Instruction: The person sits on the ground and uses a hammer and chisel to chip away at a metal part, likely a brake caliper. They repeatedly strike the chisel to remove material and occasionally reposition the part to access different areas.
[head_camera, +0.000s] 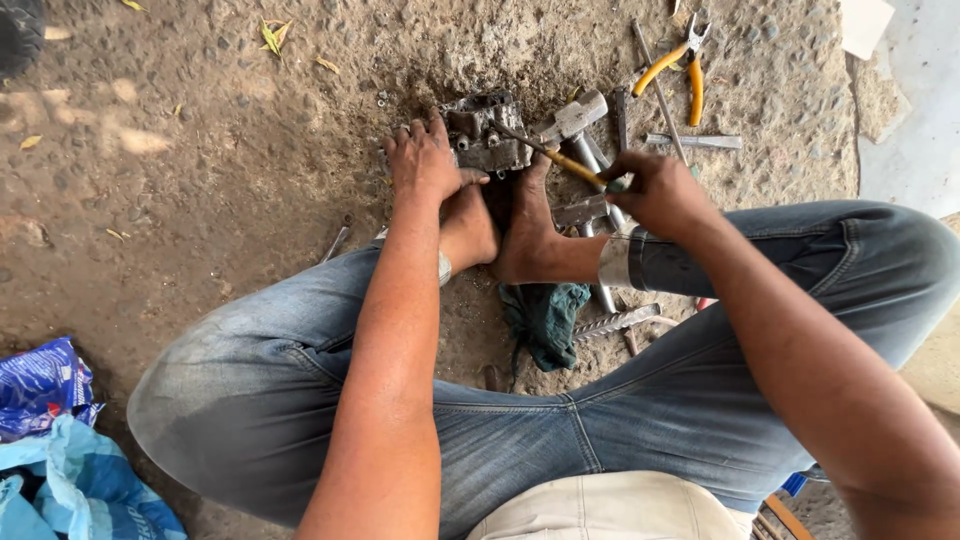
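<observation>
Outdoors — dirt ground (200, 200), hands on engine part (485, 135)

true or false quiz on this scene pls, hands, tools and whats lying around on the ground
1. The left hand rests on a grimy metal engine part. True.
2. The right hand grips a hammer by its head. False: it holds a yellow-handled screwdriver, tip pointed at the metal part; the hammer lies on the ground.
3. Yellow-handled pliers lie on the dirt beyond the hammer. True.
4. The person wears shoes. False: both feet are bare, set against the part.
5. A dark green rag lies between the legs. True.
6. The blue plastic bags sit at the far right. False: they are at the lower left.
</observation>
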